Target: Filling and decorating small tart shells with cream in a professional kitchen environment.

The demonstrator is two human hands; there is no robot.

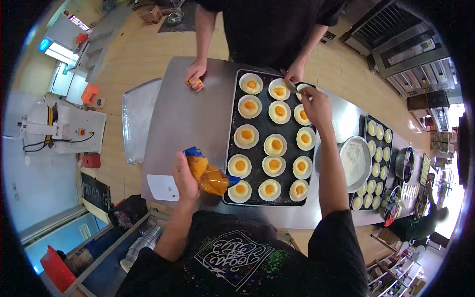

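My left hand [185, 179] grips a clear and blue plastic pouch of orange filling [210, 177] beside the near left corner of a black baking tray [258, 171]. On the tray stand several white paper cups of pale batter, most topped with an orange dollop [275, 144]. Stretched over the tray's far right corner, my right hand [316, 105] pinches what looks like a small spoon [291, 86]. Its tip is close to another person's hand [295, 72] and a batter cup [279, 89]. The cup just beneath my right fingers is partly hidden.
Across the steel table [190, 116], the other person's hand [197, 70] holds a small red and yellow packet [196, 85]. To the right are a metal bowl of white powder [354, 163] and a second tray [365, 129] of pale cakes. A white sheet [163, 188] lies near left.
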